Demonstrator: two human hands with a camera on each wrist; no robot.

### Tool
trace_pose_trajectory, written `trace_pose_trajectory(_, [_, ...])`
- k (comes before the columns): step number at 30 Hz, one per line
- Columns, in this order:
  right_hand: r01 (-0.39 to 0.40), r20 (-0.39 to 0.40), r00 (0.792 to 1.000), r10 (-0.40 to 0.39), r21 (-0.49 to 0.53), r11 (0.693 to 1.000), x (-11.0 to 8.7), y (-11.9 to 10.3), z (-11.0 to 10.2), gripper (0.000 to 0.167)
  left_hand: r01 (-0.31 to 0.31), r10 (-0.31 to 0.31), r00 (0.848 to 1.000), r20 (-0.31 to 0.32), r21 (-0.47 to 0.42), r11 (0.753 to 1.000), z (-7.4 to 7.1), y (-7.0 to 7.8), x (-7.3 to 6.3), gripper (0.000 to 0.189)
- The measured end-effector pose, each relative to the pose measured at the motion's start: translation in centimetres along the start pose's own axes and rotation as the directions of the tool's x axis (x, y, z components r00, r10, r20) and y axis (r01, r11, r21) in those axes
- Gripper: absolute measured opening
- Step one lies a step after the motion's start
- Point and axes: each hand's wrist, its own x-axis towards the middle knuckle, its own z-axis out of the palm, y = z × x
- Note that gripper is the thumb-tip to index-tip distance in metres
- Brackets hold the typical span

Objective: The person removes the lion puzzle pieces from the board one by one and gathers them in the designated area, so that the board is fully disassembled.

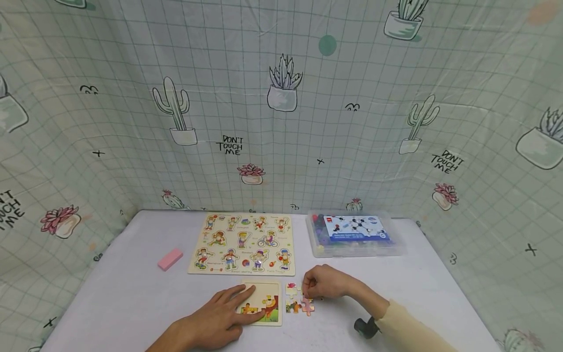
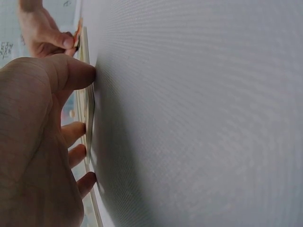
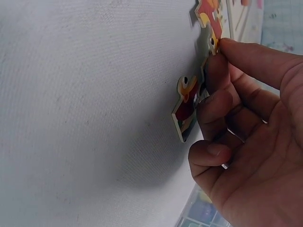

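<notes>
My left hand (image 1: pixel 220 315) lies with fingers spread over a small wooden puzzle tray (image 1: pixel 280 293), which has a few picture pieces in its lower part. In the left wrist view the fingertips (image 2: pixel 78 130) press at the tray's edge. To the right of the tray, my right hand (image 1: pixel 327 282) pinches a jigsaw piece (image 3: pixel 214 41) between thumb and index finger, low over the table. Loose pieces lie beside it, among them a pink-flower piece (image 1: pixel 291 287) and a pinkish one (image 1: pixel 308 307). Another piece (image 3: pixel 187 106) shows below the curled fingers in the right wrist view.
A larger wooden board of sports figures (image 1: pixel 246 244) lies behind the tray. A pink block (image 1: pixel 170 259) is to its left, a clear plastic case with a molecular model label (image 1: pixel 356 234) to its right. A dark object (image 1: pixel 366 327) sits by the right forearm. Patterned curtains surround the table.
</notes>
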Motion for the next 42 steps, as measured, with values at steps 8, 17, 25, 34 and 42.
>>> trace_pose_trajectory(8, [0.008, -0.004, 1.000, -0.008, -0.007, 1.000, -0.1, 0.0, -0.1, 0.008, 0.003, -0.003, 1.000, 0.000, 0.011, 1.000, 0.1, 0.1, 0.1, 0.058])
trace_pose_trajectory(17, [0.020, -0.002, 1.000, -0.020, 0.003, 1.000, -0.4, -0.3, -0.2, 0.006, 0.002, -0.002, 1.000, -0.003, 0.015, 1.000, 0.0, 0.2, 0.2, 0.058])
trace_pose_trajectory(25, [-0.007, 0.006, 1.000, 0.007, 0.001, 1.000, -0.2, -0.2, -0.1, 0.006, 0.004, -0.004, 1.000, -0.005, 0.017, 1.000, 0.0, 0.2, 0.2, 0.058])
trace_pose_trajectory(34, [-0.012, -0.012, 1.000, 0.012, -0.003, 1.000, -0.1, -0.1, -0.2, 0.009, 0.012, -0.012, 1.000, 0.000, 0.006, 1.000, 0.0, 0.3, 0.1, 0.058])
trace_pose_trajectory(42, [0.057, -0.072, 0.996, -0.056, 0.017, 0.998, 0.8, -1.8, 0.1, 0.007, 0.001, -0.001, 1.000, -0.005, 0.011, 1.000, 0.1, 0.0, 0.1, 0.058])
